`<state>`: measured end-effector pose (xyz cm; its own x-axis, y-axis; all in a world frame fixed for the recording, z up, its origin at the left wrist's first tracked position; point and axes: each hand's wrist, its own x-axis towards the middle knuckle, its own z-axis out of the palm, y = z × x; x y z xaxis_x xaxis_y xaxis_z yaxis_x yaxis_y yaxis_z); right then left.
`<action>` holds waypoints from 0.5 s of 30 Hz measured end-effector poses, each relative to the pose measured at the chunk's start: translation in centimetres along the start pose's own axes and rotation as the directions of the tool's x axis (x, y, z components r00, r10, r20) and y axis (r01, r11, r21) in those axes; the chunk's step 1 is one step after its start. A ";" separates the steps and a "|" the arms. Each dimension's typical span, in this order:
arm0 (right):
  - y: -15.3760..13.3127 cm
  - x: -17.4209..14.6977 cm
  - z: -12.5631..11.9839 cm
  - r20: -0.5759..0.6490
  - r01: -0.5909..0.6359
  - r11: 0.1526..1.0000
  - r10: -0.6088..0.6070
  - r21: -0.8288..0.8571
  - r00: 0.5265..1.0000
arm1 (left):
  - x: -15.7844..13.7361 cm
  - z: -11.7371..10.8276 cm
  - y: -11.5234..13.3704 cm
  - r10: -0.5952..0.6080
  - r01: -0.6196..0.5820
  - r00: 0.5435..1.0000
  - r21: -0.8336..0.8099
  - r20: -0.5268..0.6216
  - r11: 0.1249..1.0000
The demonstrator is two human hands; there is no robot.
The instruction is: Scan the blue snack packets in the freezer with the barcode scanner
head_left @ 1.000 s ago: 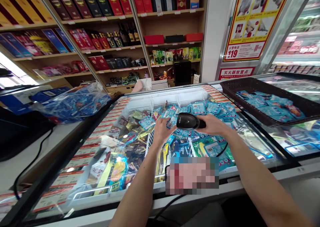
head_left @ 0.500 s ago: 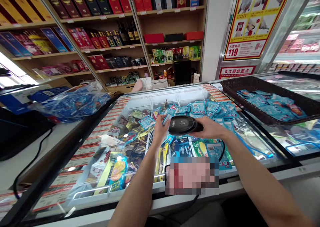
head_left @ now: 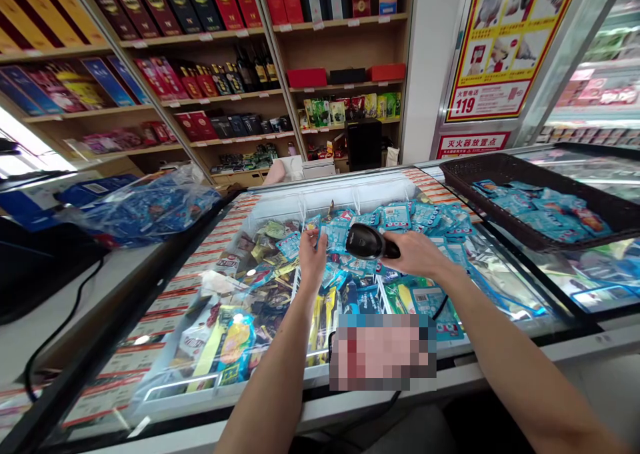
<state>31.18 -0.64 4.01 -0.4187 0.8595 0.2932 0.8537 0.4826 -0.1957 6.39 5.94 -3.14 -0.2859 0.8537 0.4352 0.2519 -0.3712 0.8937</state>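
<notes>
The glass-topped freezer apparently doubles as a worktop. At its right, a brown basket sits on top, its walls likely keeping blue pouches together. The right hand wraps the handle of a black scanner, fingertips hidden. The left hand pinches a blue packet by its left edge, probably leaving its face uncovered, just left of the scanner's head.

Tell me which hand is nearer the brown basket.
Right: the right hand, on the scanner, is left of the basket; the left hand, pinching a blue packet, is farther left.
</notes>
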 end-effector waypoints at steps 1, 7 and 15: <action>0.0 0.0 0.0 0.001 0.005 1.000 -0.005 -0.018 1.000 | 0.0 0.0 0.1 -0.030 0.030 1.000 -0.020 0.003 0.999; -0.2 0.1 0.3 0.026 0.008 0.996 -0.005 -0.089 1.000 | 0.2 0.2 -0.1 -0.061 0.063 0.998 -0.140 0.018 0.988; 0.0 0.3 1.0 -0.008 0.004 0.989 -0.005 -0.147 1.000 | 0.3 -0.4 0.3 0.029 -0.027 0.999 -0.100 0.016 0.995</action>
<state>30.74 -0.18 3.19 -0.4207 0.8556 0.3016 0.8883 0.4560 -0.0547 6.01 6.01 -2.71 -0.2639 0.8482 0.4592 0.1662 -0.4290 0.8879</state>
